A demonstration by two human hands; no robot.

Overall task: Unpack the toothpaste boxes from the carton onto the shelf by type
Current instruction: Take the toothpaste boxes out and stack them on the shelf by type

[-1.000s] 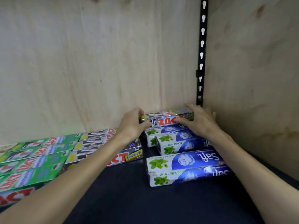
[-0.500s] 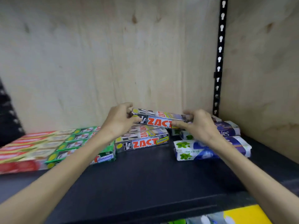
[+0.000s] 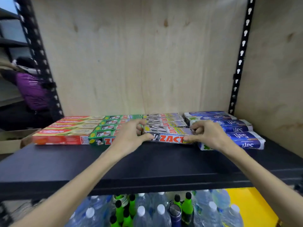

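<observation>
Both hands, left (image 3: 129,136) and right (image 3: 209,135), grip the ends of a silver "ZACT" toothpaste box (image 3: 169,135) on the black shelf (image 3: 147,163), plywood-backed, between green ZACT boxes (image 3: 106,128) and blue packs (image 3: 237,128).

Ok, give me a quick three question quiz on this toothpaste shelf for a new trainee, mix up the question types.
1. True or false: both hands hold the front silver Zact box.
2. Which boxes lie right of the silver Zact row? A red Colgate, B green Zact, C blue Salz.
3. Fill in: under the shelf stand clear and green ____.

Key: 1 true: left hand and right hand grip its ends. 2 C, blue Salz boxes. 3 bottles.
</observation>
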